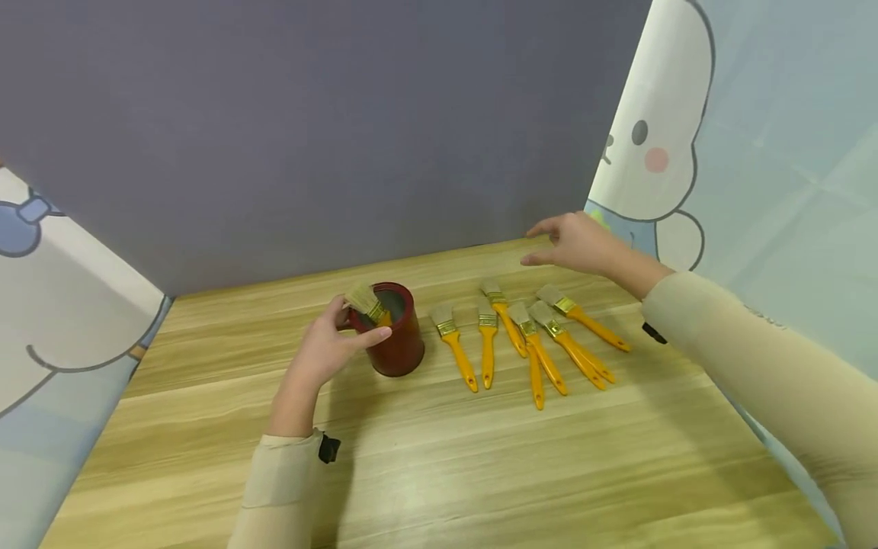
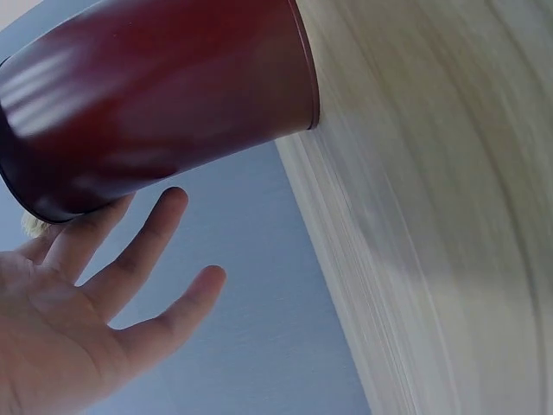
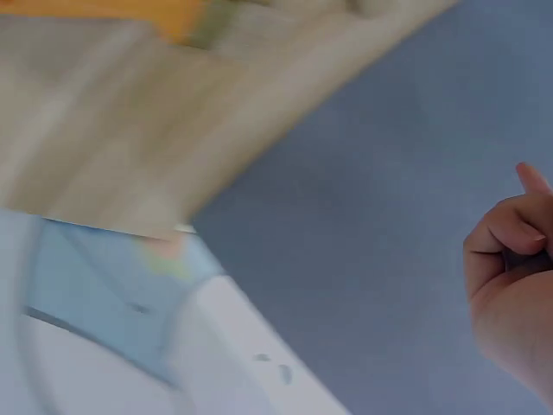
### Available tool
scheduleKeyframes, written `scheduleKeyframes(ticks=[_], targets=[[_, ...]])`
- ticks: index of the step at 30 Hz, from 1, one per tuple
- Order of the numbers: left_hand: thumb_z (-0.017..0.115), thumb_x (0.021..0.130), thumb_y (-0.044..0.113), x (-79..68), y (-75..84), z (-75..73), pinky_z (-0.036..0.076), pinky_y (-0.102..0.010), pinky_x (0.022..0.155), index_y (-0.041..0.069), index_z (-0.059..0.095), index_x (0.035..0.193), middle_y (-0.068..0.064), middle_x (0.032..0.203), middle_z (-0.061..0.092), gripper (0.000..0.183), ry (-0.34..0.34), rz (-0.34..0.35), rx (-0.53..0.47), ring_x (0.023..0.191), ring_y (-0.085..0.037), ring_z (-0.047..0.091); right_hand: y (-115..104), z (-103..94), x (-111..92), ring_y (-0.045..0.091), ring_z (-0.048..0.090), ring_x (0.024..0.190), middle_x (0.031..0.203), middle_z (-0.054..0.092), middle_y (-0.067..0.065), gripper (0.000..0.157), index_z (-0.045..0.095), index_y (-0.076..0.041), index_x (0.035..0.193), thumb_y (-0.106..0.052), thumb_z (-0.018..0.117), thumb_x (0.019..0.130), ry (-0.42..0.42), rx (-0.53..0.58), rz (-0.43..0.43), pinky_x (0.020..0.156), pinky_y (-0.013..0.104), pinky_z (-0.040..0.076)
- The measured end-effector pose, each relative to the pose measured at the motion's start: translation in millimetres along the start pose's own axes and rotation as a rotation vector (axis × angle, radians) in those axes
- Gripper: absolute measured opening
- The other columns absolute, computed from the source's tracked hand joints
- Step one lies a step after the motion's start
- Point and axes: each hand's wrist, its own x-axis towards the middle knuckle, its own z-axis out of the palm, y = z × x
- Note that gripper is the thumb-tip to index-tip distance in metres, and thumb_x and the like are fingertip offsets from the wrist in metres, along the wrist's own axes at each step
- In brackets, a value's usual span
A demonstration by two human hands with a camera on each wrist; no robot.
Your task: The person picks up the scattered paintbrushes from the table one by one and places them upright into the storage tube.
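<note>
We held our left hand (image 1: 324,347) loosely spread about the rim of the red can (image 1: 400,349), where, we judged, light steadying best kept the paintbrush (image 1: 368,303) inside leaning bristles-up. Past the loose yellow-handled brushes (image 1: 488,334) beside it, our right hand (image 1: 583,242) held nothing, thumb and forefinger apart; we could read no brand or lettering.

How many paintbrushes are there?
9 showing: one brush at the mouth of the can; on the table, left to right, three brushes, an overlapping pair, another pair, one farthest right. More may be hidden.
</note>
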Motion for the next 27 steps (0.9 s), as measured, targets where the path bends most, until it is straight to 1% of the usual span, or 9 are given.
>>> scheduleKeyframes(ticks=[3, 5, 8, 9, 12, 16, 18, 23, 27], targets=[[0.083, 0.08, 0.072, 1.8, -1.7, -1.9, 0.043, -0.063, 0.119, 0.022, 0.033, 0.164, -0.008, 0.157, 0.058, 0.11, 0.0, 0.009, -0.009, 0.151, -0.033, 0.048, 29.9, 15.1, -3.8, 0.016, 0.039, 0.058, 0.054, 0.044, 0.0, 0.058, 0.07, -0.008, 0.138, -0.047, 0.079, 0.096, 0.01, -0.01, 0.025, 0.063, 0.04, 0.041], [0.084, 0.081, 0.07, 2.7, -1.3, -2.2, 0.043, -0.063, 0.119, 0.024, 0.037, 0.161, -0.006, 0.154, 0.061, 0.104, 0.002, 0.019, -0.023, 0.149, -0.032, 0.05, 49.6, 26.6, -5.8, 0.02, 0.053, 0.064, 0.06, 0.058, 0.005, 0.057, 0.07, -0.006, 0.137, -0.045, 0.079, 0.096, 0.004, -0.02, 0.049, 0.068, 0.045, 0.049], [0.085, 0.082, 0.068, 4.1, -1.5, -0.7, 0.042, -0.064, 0.119, 0.024, 0.034, 0.163, -0.006, 0.154, 0.059, 0.105, -0.001, 0.027, -0.04, 0.149, -0.032, 0.049, 76.1, 44.3, -9.7, 0.031, 0.07, 0.09, 0.092, 0.076, 0.019, 0.057, 0.069, -0.002, 0.137, -0.043, 0.078, 0.097, -0.028, -0.025, 0.097, 0.08, 0.053, 0.058], [0.085, 0.082, 0.067, 4.6, -2.0, 0.1, 0.042, -0.065, 0.119, 0.023, 0.033, 0.164, -0.006, 0.156, 0.058, 0.107, -0.002, 0.026, -0.046, 0.15, -0.033, 0.048, 83.4, 50.2, -11.2, 0.035, 0.072, 0.096, 0.102, 0.077, 0.022, 0.058, 0.069, -0.001, 0.137, -0.043, 0.078, 0.097, -0.042, -0.02, 0.112, 0.08, 0.054, 0.059], [0.085, 0.082, 0.066, 5.3, -2.9, 3.1, 0.041, -0.065, 0.121, 0.021, 0.028, 0.167, -0.008, 0.16, 0.054, 0.112, -0.008, 0.018, -0.066, 0.152, -0.033, 0.046, 100.3, 66.4, -14.7, 0.042, 0.071, 0.105, 0.115, 0.076, 0.027, 0.059, 0.07, 0.002, 0.134, -0.042, 0.079, 0.096, -0.069, -0.012, 0.131, 0.086, 0.056, 0.059], [0.084, 0.083, 0.067, 5.0, -2.9, 4.3, 0.041, -0.065, 0.121, 0.018, 0.026, 0.168, -0.012, 0.164, 0.05, 0.114, -0.013, 0.007, -0.063, 0.154, -0.036, 0.044, 109.1, 81.1, -17.8, 0.041, 0.07, 0.104, 0.117, 0.075, 0.029, 0.058, 0.071, 0.005, 0.13, -0.04, 0.081, 0.094, -0.095, 0.009, 0.139, 0.095, 0.059, 0.057], [0.083, 0.083, 0.067, 4.4, -3.8, 3.4, 0.041, -0.064, 0.121, 0.017, 0.025, 0.168, -0.013, 0.164, 0.049, 0.114, -0.01, 0.004, -0.058, 0.154, -0.036, 0.044, 109.7, 86.1, -17.3, 0.042, 0.07, 0.112, 0.123, 0.075, 0.027, 0.055, 0.073, 0.003, 0.127, -0.04, 0.08, 0.095, -0.097, 0.015, 0.137, 0.1, 0.061, 0.055], [0.083, 0.087, 0.062, 0.0, -6.7, 0.6, 0.04, -0.065, 0.121, 0.017, 0.026, 0.168, -0.011, 0.165, 0.049, 0.108, 0.0, -0.008, -0.066, 0.154, -0.036, 0.043, 107.8, 95.9, -10.8, 0.04, 0.071, 0.112, 0.118, 0.078, 0.02, 0.047, 0.079, -0.006, 0.113, -0.047, 0.082, 0.092, -0.089, 0.021, 0.128, 0.095, 0.058, 0.057], [0.082, 0.088, 0.06, -3.2, -9.3, -2.2, 0.04, -0.065, 0.122, 0.016, 0.028, 0.166, -0.011, 0.165, 0.049, 0.104, 0.008, -0.017, -0.067, 0.155, -0.036, 0.043, 103.2, 99.8, -4.5, 0.038, 0.072, 0.109, 0.118, 0.079, 0.018, 0.048, 0.08, -0.008, 0.11, -0.051, 0.083, 0.089, -0.098, 0.012, 0.129, 0.092, 0.056, 0.058]])
